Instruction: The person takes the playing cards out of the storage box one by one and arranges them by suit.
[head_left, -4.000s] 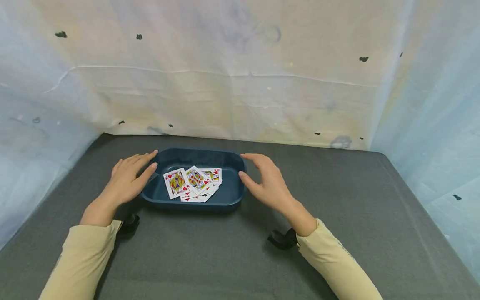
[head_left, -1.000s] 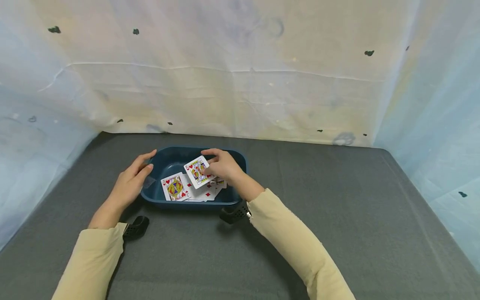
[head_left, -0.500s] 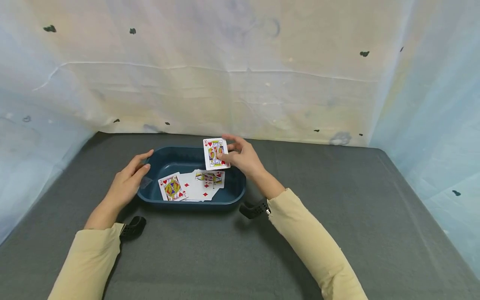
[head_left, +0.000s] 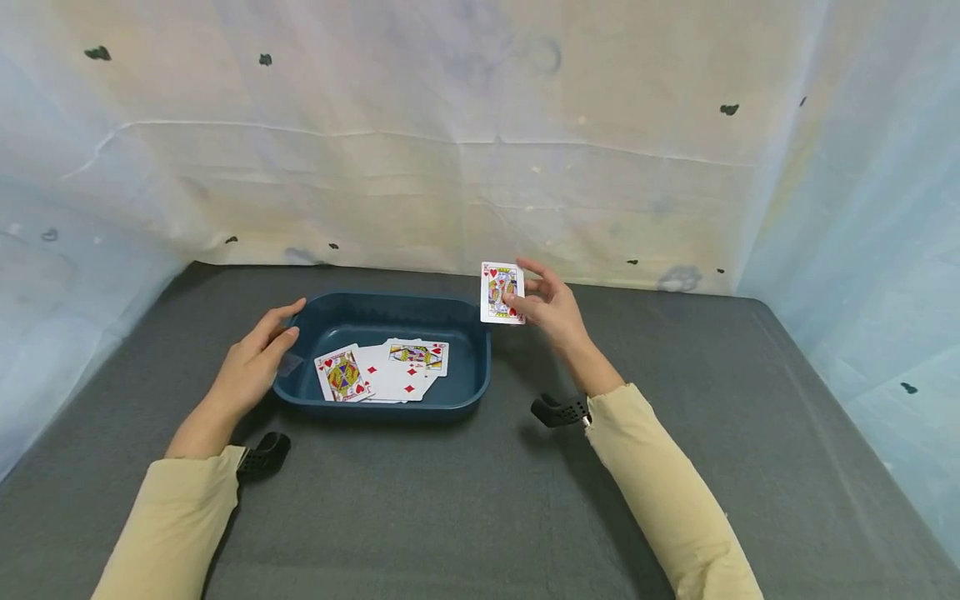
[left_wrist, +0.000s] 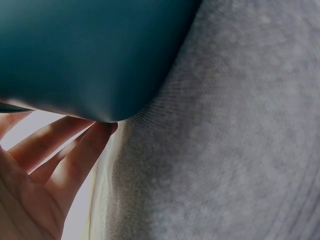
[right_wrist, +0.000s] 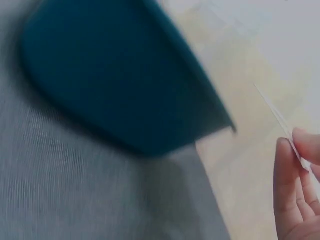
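Observation:
In the head view my right hand [head_left: 551, 308] pinches a king of hearts playing card [head_left: 497, 292], thumb on its face, just off the right end of a dark blue plastic tub [head_left: 382, 407]. The right wrist view shows the card [right_wrist: 272, 111] edge-on between thumb and fingers. My left hand [head_left: 243, 375] rests against the tub's left end; its fairly straight fingers touch the outer wall [left_wrist: 95, 75] in the left wrist view. Inside the tub lie several overlapping playing cards: a red jack [head_left: 343, 377], diamond cards [head_left: 390, 379] and another face card [head_left: 416, 357].
A grey cloth [head_left: 420, 517] covers the table. Pale, creased sheeting [head_left: 420, 192] hangs behind it and at both sides. A dark band [head_left: 262, 457] is at the left wrist and another [head_left: 558, 410] at the right.
My right hand reached into the tub, lifted the king of hearts off the other cards and carried it right, past the rim. My left hand stays at the tub's left end.

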